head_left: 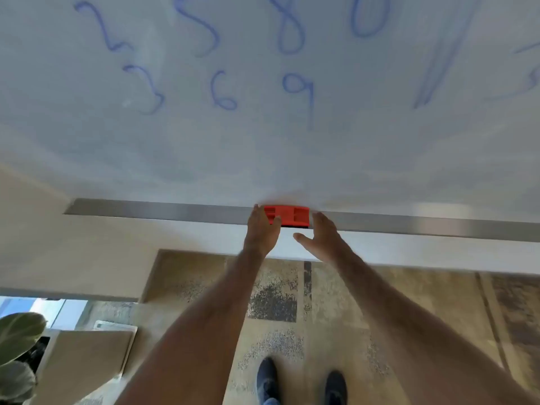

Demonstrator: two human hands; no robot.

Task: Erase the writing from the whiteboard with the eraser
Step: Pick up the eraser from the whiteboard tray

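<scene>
Left hand [263, 229] grasps the eraser [287, 216] on the tray [160, 210]; right hand [320, 235], at its 3 o'clock, is released.

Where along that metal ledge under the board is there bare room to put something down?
The metal tray shows bare metal from its left end up to the left hand, and again from the right hand out to the picture's right edge. The crowded spot is the middle, where the red eraser lies between both hands.

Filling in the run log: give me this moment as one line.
stage: picking up eraser | eraser: on tray | left hand: thumb on eraser | right hand: open beside it | whiteboard: blue writing unerased
</scene>
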